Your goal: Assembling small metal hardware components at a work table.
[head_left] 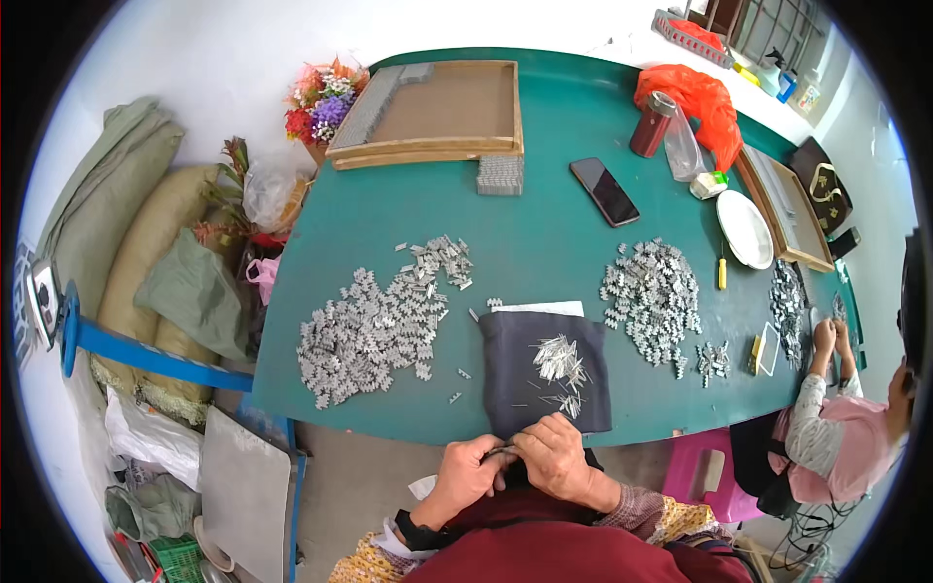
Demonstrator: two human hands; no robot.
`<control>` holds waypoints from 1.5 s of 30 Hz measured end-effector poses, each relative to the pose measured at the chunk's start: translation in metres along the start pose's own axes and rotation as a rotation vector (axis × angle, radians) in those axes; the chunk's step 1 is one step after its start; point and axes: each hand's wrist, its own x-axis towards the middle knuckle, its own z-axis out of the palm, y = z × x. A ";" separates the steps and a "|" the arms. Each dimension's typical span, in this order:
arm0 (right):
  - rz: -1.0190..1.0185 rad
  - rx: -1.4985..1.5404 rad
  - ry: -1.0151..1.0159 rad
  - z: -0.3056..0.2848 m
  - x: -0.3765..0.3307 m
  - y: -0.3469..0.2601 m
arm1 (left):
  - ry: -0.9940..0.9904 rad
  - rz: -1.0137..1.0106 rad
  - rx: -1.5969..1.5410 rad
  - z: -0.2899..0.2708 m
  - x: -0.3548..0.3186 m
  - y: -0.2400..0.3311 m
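My left hand (469, 470) and my right hand (554, 455) meet close to my body at the near edge of the green table (544, 233). Together they pinch a small thin metal piece (502, 449) between the fingertips. Just beyond them lies a dark cloth (505, 374) with a loose bunch of thin metal pins (559, 361) on it. A wide heap of small silver metal parts (374, 325) spreads to the left of the cloth. Another heap (653, 296) lies to the right.
A wooden tray (437, 112) and a stack of joined parts (501, 175) sit at the far side, with a phone (604, 190), a red flask (651, 124) and an orange bag (695, 97). Another person (836, 428) works at the right end. Sacks (146, 243) stand left.
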 end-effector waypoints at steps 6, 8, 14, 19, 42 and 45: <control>-0.006 -0.030 -0.001 -0.024 0.009 -0.008 | 0.023 -0.033 -0.331 0.011 0.011 -0.004; 0.019 0.052 -0.051 -0.021 0.005 -0.014 | 0.009 -0.028 -0.294 0.008 0.005 0.003; -0.040 0.050 -0.051 -0.028 0.010 -0.020 | 0.005 0.018 -0.306 0.003 0.000 0.006; 0.027 0.175 -0.052 -0.025 0.014 -0.015 | -0.010 -0.023 -0.243 0.000 0.000 0.011; 0.155 0.044 0.057 -0.033 0.055 0.022 | 0.092 0.036 -0.273 -0.006 -0.001 -0.007; 0.167 0.193 -0.001 -0.038 0.053 0.003 | 0.092 0.048 -0.233 -0.004 -0.002 -0.006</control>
